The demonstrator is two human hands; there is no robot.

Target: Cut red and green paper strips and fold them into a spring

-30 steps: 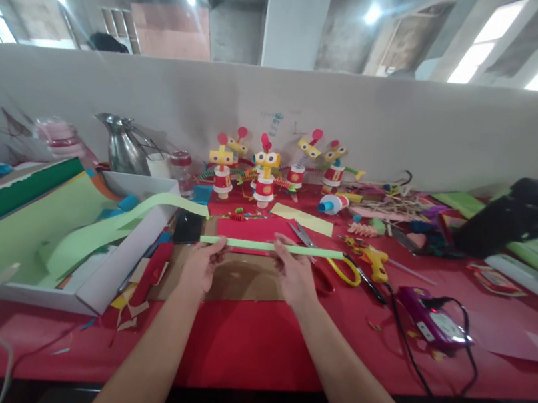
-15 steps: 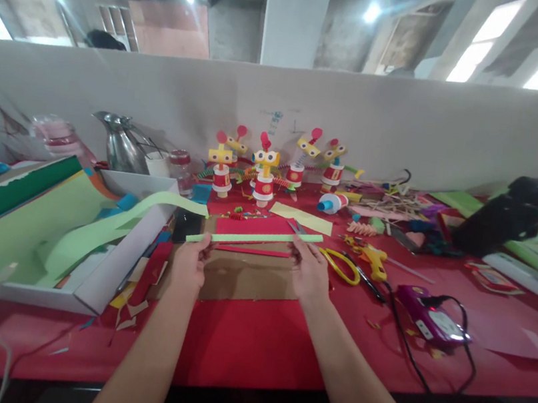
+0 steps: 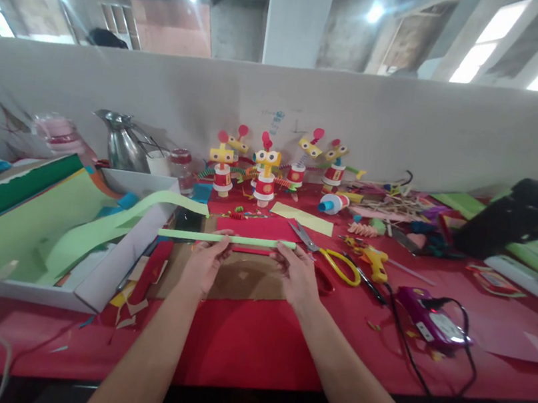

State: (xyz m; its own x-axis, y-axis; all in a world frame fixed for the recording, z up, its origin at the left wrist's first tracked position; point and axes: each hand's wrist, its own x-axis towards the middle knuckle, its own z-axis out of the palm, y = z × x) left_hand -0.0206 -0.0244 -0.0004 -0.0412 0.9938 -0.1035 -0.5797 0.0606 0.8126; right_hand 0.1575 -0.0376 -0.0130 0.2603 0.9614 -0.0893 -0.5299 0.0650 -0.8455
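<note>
A narrow light green paper strip (image 3: 253, 242) is stretched level between my two hands. My left hand (image 3: 208, 261) pinches it near its middle, and the strip's free end sticks out to the left. My right hand (image 3: 297, 273) pinches the strip close to its right end. Below the hands lies a piece of brown cardboard (image 3: 244, 280), with a thin red strip and a red sheet (image 3: 255, 228) behind it. Scissors (image 3: 336, 259) with yellow and red handles rest just right of my right hand, blades pointing back.
At left stands a white box (image 3: 123, 260) holding green paper. Several paper robot figures (image 3: 265, 184) stand at the back. A yellow glue gun (image 3: 374, 261) and a purple power strip (image 3: 431, 317) with cords lie at right. A metal jug (image 3: 120, 145) stands back left.
My left hand has slid right along the strip, so more of it sticks out to the left. My right hand has moved slightly left, leaving the scissors more visible.
</note>
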